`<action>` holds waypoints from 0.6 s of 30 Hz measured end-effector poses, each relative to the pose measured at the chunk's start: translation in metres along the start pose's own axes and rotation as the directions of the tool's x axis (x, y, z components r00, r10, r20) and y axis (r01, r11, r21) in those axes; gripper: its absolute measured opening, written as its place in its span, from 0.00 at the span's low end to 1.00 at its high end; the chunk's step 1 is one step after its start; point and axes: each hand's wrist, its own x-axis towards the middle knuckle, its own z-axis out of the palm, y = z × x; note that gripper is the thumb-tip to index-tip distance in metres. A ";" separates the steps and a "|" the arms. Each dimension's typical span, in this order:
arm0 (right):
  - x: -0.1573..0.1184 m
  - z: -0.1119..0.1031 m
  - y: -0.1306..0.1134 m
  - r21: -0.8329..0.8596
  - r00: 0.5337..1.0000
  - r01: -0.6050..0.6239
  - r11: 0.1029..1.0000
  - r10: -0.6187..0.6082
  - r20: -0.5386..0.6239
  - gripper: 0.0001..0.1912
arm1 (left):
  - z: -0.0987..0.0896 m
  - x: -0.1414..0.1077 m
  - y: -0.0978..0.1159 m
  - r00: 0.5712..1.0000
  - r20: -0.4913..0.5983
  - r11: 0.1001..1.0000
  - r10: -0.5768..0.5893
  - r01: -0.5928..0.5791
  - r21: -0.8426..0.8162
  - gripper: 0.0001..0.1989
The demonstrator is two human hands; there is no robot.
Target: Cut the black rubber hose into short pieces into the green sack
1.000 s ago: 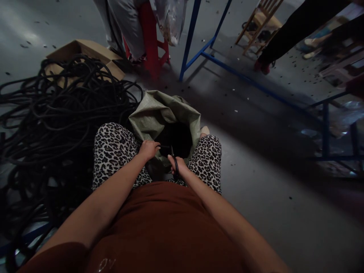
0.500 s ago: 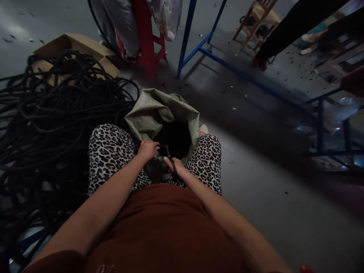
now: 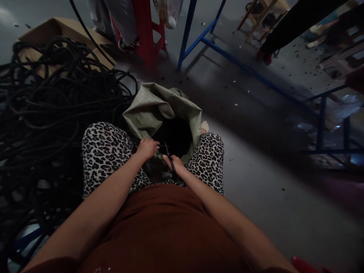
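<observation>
My left hand (image 3: 148, 148) is closed on a thin black cord (image 3: 163, 146), whose short end sticks out past the fingertips. My right hand (image 3: 178, 165) grips black-handled scissors (image 3: 171, 163), with the blade pointing up beside the cord's end. Both hands are over the near rim of a grey-green woven sack (image 3: 148, 113), which stands open between my knees. Its inside is dark, so the contents cannot be made out. To my left lies a large tangled heap of black cord (image 3: 57, 106).
An opened cardboard box (image 3: 68, 28) sits behind the heap. Beyond the sack are a red plastic stool (image 3: 145, 34), a person's grey-trousered leg (image 3: 122, 19) and a blue metal frame (image 3: 222, 51). Another person's dark-clad leg (image 3: 290, 26) is at upper right. Small black bits are scattered across the floor.
The view has shifted slightly. Both hands stay in nearly the same place over the sack. A black cord at upper left now hangs across the front of the box.
</observation>
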 end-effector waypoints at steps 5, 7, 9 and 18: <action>-0.002 -0.002 -0.004 -0.010 1.000 0.009 1.000 -0.010 -0.026 0.29 | -0.003 0.000 0.001 1.000 0.023 1.000 0.010 -0.011 0.022 0.15; -0.003 -0.003 -0.005 -0.016 0.999 0.010 1.000 -0.011 -0.033 0.28 | -0.004 0.001 0.002 0.999 0.031 0.998 0.014 -0.016 0.054 0.15; -0.003 -0.004 -0.007 -0.012 1.000 0.008 1.000 -0.009 -0.029 0.28 | -0.004 0.001 0.003 0.999 0.030 0.997 0.018 -0.020 0.080 0.16; -0.017 -0.010 -0.017 0.096 0.999 -0.021 0.995 0.017 0.051 0.24 | 0.002 0.001 0.002 0.999 0.012 0.994 0.030 -0.031 0.107 0.15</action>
